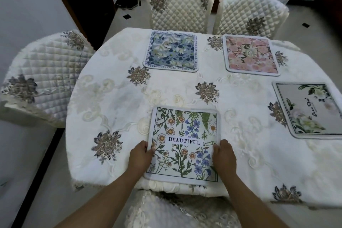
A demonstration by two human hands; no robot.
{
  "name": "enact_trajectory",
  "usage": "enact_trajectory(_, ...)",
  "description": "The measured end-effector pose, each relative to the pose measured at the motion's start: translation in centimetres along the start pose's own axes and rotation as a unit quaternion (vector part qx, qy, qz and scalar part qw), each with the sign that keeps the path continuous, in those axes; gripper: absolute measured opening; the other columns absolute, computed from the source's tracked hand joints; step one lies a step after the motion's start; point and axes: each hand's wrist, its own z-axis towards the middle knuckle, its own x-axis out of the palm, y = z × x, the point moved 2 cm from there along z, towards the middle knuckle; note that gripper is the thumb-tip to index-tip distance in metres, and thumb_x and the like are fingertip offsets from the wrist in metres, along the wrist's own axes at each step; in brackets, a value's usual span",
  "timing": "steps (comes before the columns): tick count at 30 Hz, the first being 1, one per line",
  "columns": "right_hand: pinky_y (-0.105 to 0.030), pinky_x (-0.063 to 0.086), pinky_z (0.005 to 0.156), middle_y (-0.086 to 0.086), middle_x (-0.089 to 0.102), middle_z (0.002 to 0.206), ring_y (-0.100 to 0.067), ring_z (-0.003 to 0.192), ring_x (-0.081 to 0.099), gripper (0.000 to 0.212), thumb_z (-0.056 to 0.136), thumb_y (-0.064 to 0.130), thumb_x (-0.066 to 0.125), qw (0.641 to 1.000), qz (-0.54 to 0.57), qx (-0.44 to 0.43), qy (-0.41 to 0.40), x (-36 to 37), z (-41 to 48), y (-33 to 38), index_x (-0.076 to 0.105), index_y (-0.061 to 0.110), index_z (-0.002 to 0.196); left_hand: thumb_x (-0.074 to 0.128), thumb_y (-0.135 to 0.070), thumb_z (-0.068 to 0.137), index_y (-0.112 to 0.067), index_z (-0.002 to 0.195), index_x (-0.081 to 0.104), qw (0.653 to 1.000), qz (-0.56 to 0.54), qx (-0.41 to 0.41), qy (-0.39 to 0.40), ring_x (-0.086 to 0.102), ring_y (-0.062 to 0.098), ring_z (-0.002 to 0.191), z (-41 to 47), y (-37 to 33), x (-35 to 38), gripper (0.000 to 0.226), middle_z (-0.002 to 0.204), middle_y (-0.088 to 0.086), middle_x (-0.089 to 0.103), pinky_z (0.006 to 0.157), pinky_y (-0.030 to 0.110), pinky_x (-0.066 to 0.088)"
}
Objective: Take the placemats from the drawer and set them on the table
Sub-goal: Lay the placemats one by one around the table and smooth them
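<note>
White embroidered cloth covers the tabletop (114, 98), and the wildflower placemat (183, 135) printed BEAUTIFUL lies at its near edge. The left hand (139, 155) grips that placemat's left border and the right hand (224, 156) its right border. The curled fingers (216, 149) of both close over the rim, with the mat spanning between them. Straight beyond the wildflower placemat lies a blue placemat (171, 52). A pink placemat (251, 55) lies beyond it to the right, and a grey placemat (311, 111) well apart on its right.
</note>
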Motion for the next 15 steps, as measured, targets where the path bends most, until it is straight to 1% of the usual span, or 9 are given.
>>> enact_trajectory(1, -0.036, 0.041, 0.062, -0.01, 0.053, 0.081, -0.035, 0.076, 0.056, 0.013, 0.091, 0.015, 0.058, 0.999, -0.028, -0.018, -0.022, -0.1, 0.0, -0.1, 0.049, 0.006, 0.089, 0.066, -0.022, 0.089, -0.013, 0.094, 0.058, 1.0, -0.001, -0.001, -0.012, 0.064, 0.023, 0.085, -0.1, -0.1, 0.2, 0.013, 0.087, 0.001, 0.066, 0.065, 0.03, 0.047)
enact_trajectory(3, -0.043, 0.046, 0.07, -0.021, 0.058, 0.096, -0.039, 0.086, 0.057, 0.026, 0.086, 0.017, 0.063, 0.991, -0.097, -0.057, -0.072, -0.2, 0.0, -0.1, 0.054, 0.001, 0.103, 0.071, -0.021, 0.083, -0.008, 0.104, 0.056, 0.994, 0.061, 0.049, -0.081, 0.058, 0.032, 0.094, -0.3, -0.1, 0.7, 0.028, 0.098, 0.01, 0.062, 0.077, 0.039, 0.048)
enact_trajectory(4, -0.047, 0.047, 0.078, -0.023, 0.058, 0.109, -0.04, 0.097, 0.056, 0.035, 0.086, 0.021, 0.06, 0.986, -0.111, -0.087, -0.083, 0.0, -0.2, 0.2, 0.053, 0.0, 0.113, 0.073, -0.022, 0.081, -0.006, 0.112, 0.055, 0.985, 0.106, 0.083, -0.108, 0.055, 0.036, 0.1, -0.4, -0.2, 1.2, 0.039, 0.107, 0.015, 0.06, 0.082, 0.043, 0.046)
enact_trajectory(6, -0.051, 0.04, 0.1, -0.024, 0.049, 0.135, -0.039, 0.124, 0.046, 0.05, 0.091, 0.029, 0.051, 0.977, -0.121, -0.168, -0.05, 1.0, -1.3, 2.1, 0.047, 0.001, 0.132, 0.068, -0.028, 0.083, -0.005, 0.128, 0.049, 0.965, 0.164, 0.158, -0.131, 0.049, 0.04, 0.117, -0.8, -0.7, 2.5, 0.053, 0.129, 0.022, 0.052, 0.093, 0.049, 0.044)
enact_trajectory(8, -0.051, 0.024, 0.114, -0.02, 0.036, 0.151, -0.034, 0.142, 0.029, 0.055, 0.097, 0.034, 0.043, 0.962, -0.128, -0.239, 0.02, 3.3, -3.1, 3.9, 0.037, 0.005, 0.144, 0.054, -0.033, 0.089, -0.007, 0.137, 0.041, 0.943, 0.212, 0.235, -0.099, 0.04, 0.038, 0.131, -1.2, -1.5, 4.5, 0.056, 0.144, 0.022, 0.043, 0.104, 0.051, 0.039)
enact_trajectory(10, -0.05, 0.013, 0.117, -0.016, 0.027, 0.158, -0.032, 0.148, 0.019, 0.056, 0.1, 0.036, 0.034, 0.944, -0.141, -0.287, 0.076, 5.9, -4.9, 5.0, 0.032, 0.008, 0.149, 0.039, -0.034, 0.094, -0.008, 0.143, 0.033, 0.92, 0.273, 0.279, -0.046, 0.033, 0.036, 0.14, -1.3, -1.7, 6.9, 0.056, 0.15, 0.021, 0.038, 0.112, 0.052, 0.03)
enact_trajectory(12, -0.05, 0.012, 0.115, -0.012, 0.023, 0.158, -0.031, 0.147, 0.022, 0.057, 0.099, 0.036, 0.031, 0.935, -0.157, -0.301, 0.101, 7.6, -5.9, 5.2, 0.033, 0.008, 0.149, 0.023, -0.035, 0.099, -0.009, 0.148, 0.023, 0.903, 0.326, 0.28, -0.016, 0.025, 0.036, 0.145, -1.1, -1.1, 8.2, 0.055, 0.155, 0.02, 0.032, 0.114, 0.052, 0.018)
enact_trajectory(13, -0.051, 0.013, 0.115, -0.011, 0.024, 0.158, -0.03, 0.147, 0.023, 0.058, 0.099, 0.037, 0.03, 0.933, -0.164, -0.303, 0.105, 8.1, -6.0, 4.9, 0.033, 0.008, 0.149, 0.017, -0.036, 0.1, -0.008, 0.15, 0.021, 0.896, 0.344, 0.281, -0.006, 0.02, 0.035, 0.147, -0.9, -0.5, 8.4, 0.057, 0.156, 0.02, 0.029, 0.115, 0.052, 0.015)
enact_trajectory(15, -0.051, 0.013, 0.117, -0.012, 0.024, 0.159, -0.028, 0.149, 0.016, 0.061, 0.099, 0.039, 0.03, 0.929, -0.169, -0.313, 0.107, 8.3, -6.0, 4.2, 0.029, 0.008, 0.151, 0.02, -0.039, 0.101, -0.007, 0.152, 0.022, 0.881, 0.364, 0.303, 0.014, 0.012, 0.033, 0.149, -0.6, 0.7, 8.1, 0.06, 0.159, 0.019, 0.021, 0.117, 0.052, 0.015)
